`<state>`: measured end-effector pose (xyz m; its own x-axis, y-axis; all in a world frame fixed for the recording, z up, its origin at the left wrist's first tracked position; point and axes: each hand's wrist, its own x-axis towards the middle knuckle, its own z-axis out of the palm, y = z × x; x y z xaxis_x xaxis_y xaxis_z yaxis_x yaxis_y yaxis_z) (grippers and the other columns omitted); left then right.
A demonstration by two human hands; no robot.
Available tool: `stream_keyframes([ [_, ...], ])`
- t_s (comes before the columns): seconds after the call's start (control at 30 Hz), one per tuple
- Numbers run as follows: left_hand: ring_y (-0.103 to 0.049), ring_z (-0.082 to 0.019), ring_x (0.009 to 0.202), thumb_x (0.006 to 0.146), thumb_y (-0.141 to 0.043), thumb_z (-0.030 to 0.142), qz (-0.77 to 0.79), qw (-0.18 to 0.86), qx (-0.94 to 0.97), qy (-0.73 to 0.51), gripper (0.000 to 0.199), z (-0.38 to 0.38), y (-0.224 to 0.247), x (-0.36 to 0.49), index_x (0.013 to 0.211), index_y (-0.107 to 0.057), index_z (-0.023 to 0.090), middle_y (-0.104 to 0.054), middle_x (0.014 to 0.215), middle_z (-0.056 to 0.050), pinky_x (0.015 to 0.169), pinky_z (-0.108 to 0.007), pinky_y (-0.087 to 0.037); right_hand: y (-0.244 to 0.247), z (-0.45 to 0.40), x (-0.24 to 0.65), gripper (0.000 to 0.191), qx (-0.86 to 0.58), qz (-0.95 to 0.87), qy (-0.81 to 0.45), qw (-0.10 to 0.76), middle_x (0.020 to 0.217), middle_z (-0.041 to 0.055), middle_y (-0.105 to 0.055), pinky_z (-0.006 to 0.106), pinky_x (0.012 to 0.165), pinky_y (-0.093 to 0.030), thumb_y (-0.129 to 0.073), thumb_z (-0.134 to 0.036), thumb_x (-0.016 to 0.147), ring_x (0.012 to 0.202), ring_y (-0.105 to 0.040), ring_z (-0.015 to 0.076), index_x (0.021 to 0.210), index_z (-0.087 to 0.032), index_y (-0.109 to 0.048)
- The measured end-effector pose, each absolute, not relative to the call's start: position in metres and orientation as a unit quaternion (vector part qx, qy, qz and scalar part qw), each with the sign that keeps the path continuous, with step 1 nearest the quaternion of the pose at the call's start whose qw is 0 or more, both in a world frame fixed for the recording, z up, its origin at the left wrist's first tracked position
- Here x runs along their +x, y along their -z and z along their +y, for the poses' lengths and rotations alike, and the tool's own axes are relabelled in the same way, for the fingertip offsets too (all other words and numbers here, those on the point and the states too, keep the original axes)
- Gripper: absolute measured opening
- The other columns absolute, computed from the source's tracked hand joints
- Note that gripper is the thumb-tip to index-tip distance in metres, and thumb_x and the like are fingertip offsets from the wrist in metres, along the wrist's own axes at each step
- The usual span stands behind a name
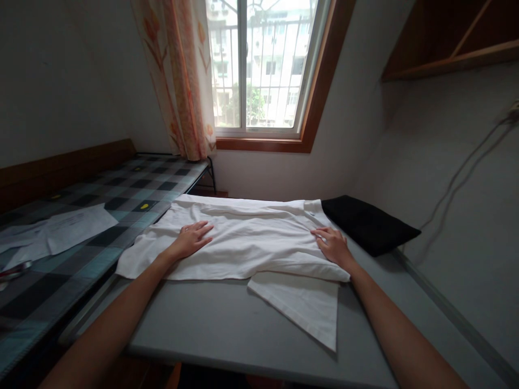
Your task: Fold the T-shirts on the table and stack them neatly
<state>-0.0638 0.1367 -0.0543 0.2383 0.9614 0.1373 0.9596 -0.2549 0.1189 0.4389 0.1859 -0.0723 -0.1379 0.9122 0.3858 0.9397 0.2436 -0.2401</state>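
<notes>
A white shirt [247, 232] lies spread sideways across the grey table [211, 319], its collar end at the right. One short sleeve [304, 302] sticks out toward me past the near edge of the body. My left hand [191, 239] rests flat on the left part of the cloth, fingers spread. On the right part, near the collar end, my right hand [332, 246] lies palm down with its fingers stretched out. Wrinkles run lengthwise through the fabric between both hands. Neither hand grips anything.
Beyond the collar end lies a flat black item [371, 224], perhaps folded cloth. At the left is a bed [73, 281] with a checked cover and paper sheets [77, 229]. Behind stand a curtain [182, 81] and a window [267, 70]. A cable [454, 175] hangs along the right wall.
</notes>
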Motion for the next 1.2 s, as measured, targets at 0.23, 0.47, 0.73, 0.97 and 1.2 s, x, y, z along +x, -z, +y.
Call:
stream_keyframes([
  [0.23, -0.042, -0.028, 0.135, 0.093, -0.039, 0.055, 0.610, -0.002, 0.786, -0.101, 0.054, 0.1363, 0.0541, -0.0639, 0.138, -0.052, 0.030, -0.046, 0.149, -0.007, 0.110, -0.046, -0.031, 0.0716, 0.1858, 0.4386, 0.034, -0.615, -0.752, 0.024, 0.234, 0.118, 0.0051, -0.066, 0.039, 0.084, -0.042, -0.048, -0.027, 0.087, 0.107, -0.055, 0.0262, 0.109, -0.030, -0.073],
  [0.47, -0.042, -0.028, 0.135, 0.093, -0.039, 0.054, 0.609, 0.008, 0.786, -0.105, 0.054, 0.1363, 0.0541, -0.0639, 0.139, -0.052, 0.029, -0.045, 0.149, -0.008, 0.110, -0.048, -0.029, 0.0717, 0.1849, 0.4390, 0.034, -0.613, -0.754, 0.021, 0.237, 0.120, 0.0053, -0.066, 0.040, 0.084, -0.041, -0.046, -0.029, 0.087, 0.106, -0.054, 0.0269, 0.110, -0.030, -0.072],
  [0.73, -0.041, -0.028, 0.136, 0.093, -0.038, 0.054, 0.612, 0.011, 0.785, -0.098, 0.054, 0.1349, 0.0514, -0.0616, 0.139, -0.051, 0.029, -0.045, 0.149, -0.009, 0.109, -0.048, -0.029, 0.0705, 0.1844, 0.4383, 0.035, -0.616, -0.752, 0.015, 0.234, 0.120, 0.0050, -0.065, 0.040, 0.085, -0.041, -0.046, -0.029, 0.088, 0.107, -0.054, 0.0266, 0.110, -0.030, -0.072],
  [0.97, -0.042, -0.028, 0.135, 0.093, -0.038, 0.054, 0.612, 0.010, 0.786, -0.093, 0.055, 0.1347, 0.0506, -0.0614, 0.139, -0.051, 0.028, -0.044, 0.149, -0.009, 0.110, -0.049, -0.028, 0.0713, 0.1851, 0.4386, 0.034, -0.615, -0.752, 0.011, 0.240, 0.119, 0.0053, -0.066, 0.041, 0.084, -0.040, -0.047, -0.028, 0.087, 0.107, -0.053, 0.0267, 0.110, -0.030, -0.072],
  [1.2, -0.043, -0.028, 0.134, 0.092, -0.040, 0.054, 0.611, 0.008, 0.785, -0.101, 0.054, 0.1351, 0.0519, -0.0624, 0.138, -0.052, 0.029, -0.046, 0.149, -0.008, 0.110, -0.047, -0.030, 0.0720, 0.1855, 0.4395, 0.034, -0.611, -0.754, 0.018, 0.241, 0.119, 0.0049, -0.066, 0.040, 0.084, -0.040, -0.046, -0.029, 0.087, 0.106, -0.054, 0.0264, 0.110, -0.030, -0.072],
])
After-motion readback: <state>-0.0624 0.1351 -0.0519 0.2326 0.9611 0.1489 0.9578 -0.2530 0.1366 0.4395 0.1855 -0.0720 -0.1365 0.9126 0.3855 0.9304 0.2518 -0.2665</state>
